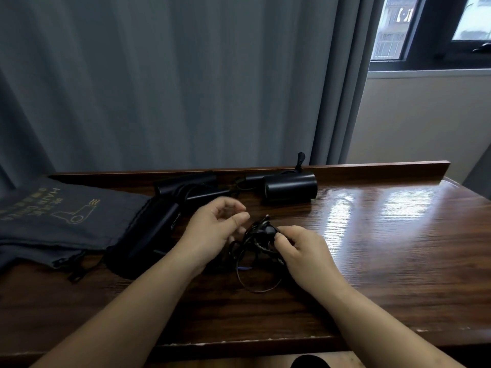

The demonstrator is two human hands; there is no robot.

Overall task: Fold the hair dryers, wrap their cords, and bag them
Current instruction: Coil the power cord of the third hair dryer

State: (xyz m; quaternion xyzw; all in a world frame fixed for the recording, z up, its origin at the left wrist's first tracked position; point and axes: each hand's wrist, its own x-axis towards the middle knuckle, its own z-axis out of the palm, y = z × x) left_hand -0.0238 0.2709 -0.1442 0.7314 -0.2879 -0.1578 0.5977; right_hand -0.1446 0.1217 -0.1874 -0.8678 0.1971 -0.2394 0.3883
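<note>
The right hand (300, 251) is pinching the coiled black cord (259, 251) over the bench (372, 235); the left hand (212, 224) is hovering beside it, grip loosely apart.

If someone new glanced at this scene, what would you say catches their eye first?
Probably the two bare hands at centre: the right hand pinches a tangled black cord on the wooden table, while the left hand hovers beside it with fingers loosely curled. Next, the black hair dryer lying along the table's back edge, and the grey drawstring bags printed "HAIR DRIER" at far left.
</note>
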